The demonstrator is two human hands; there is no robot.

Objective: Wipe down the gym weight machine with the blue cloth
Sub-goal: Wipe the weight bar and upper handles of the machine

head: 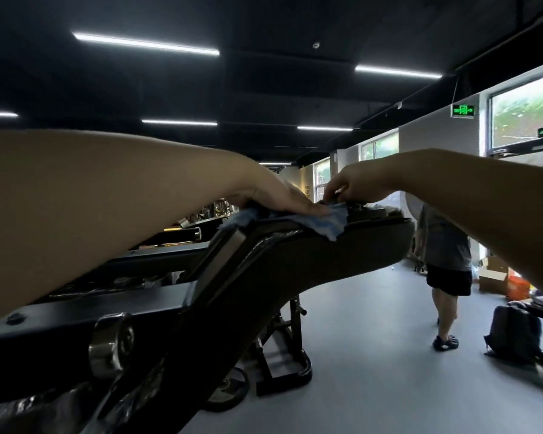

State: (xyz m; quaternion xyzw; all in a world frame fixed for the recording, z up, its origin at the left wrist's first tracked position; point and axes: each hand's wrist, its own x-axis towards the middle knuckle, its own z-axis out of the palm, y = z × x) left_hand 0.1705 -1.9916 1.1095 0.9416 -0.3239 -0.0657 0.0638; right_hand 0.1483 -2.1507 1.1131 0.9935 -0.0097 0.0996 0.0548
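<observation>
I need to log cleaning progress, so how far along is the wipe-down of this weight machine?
Nothing shows as finished. In hand: the left hand presses the blue cloth on the machine's top, while the right hand grips a part beside it. Left: the frame and roller below.

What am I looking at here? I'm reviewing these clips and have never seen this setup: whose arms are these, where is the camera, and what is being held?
The single picture comes from a camera worn on a person's head, so the two bare arms reaching forward are that person's own. The left hand presses a blue cloth flat on top of the dark gym weight machine. The right hand reaches down at the machine's top just beyond the cloth; whether it pinches the cloth or a machine part, I cannot tell. Behind, another person stands on the grey floor, beside a backpack.
</observation>
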